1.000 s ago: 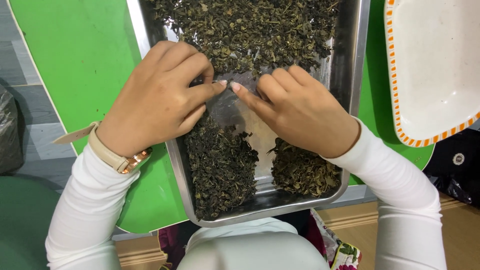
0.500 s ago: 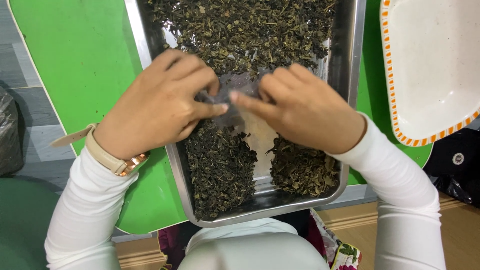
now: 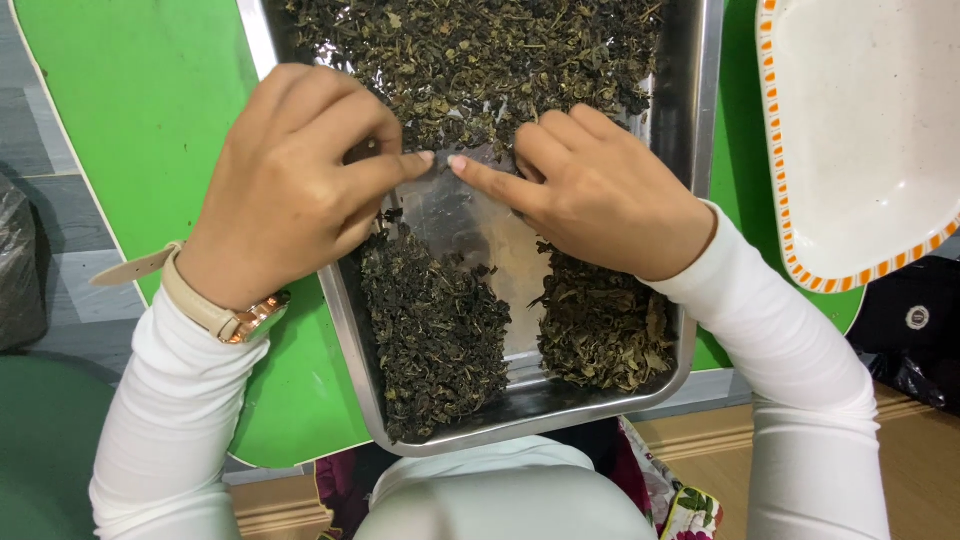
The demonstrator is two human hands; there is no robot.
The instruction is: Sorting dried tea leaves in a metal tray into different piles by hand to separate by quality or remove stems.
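A steel tray (image 3: 700,120) lies on a green table (image 3: 140,110) and holds dried dark leaves. A big heap (image 3: 480,50) fills its far half; two smaller piles sit near me, one at the left (image 3: 435,330) and one at the right (image 3: 600,330), with bare metal (image 3: 480,230) between them. My left hand (image 3: 290,190) and my right hand (image 3: 600,190) rest over the tray's middle, index fingertips almost touching at the heap's near edge. Whether a leaf is pinched between them I cannot tell. A watch with a pale strap is on my left wrist.
A white tray with an orange-striped rim (image 3: 860,140) sits at the right on the table. The table's curved edge runs along the left and near side. A dark bag (image 3: 20,260) is at the far left, floor and flowered cloth (image 3: 680,500) below.
Both hands have slid slightly toward the far heap, fingertips staying together at the leaves' edge. The bare strip of metal near me shows a little more.
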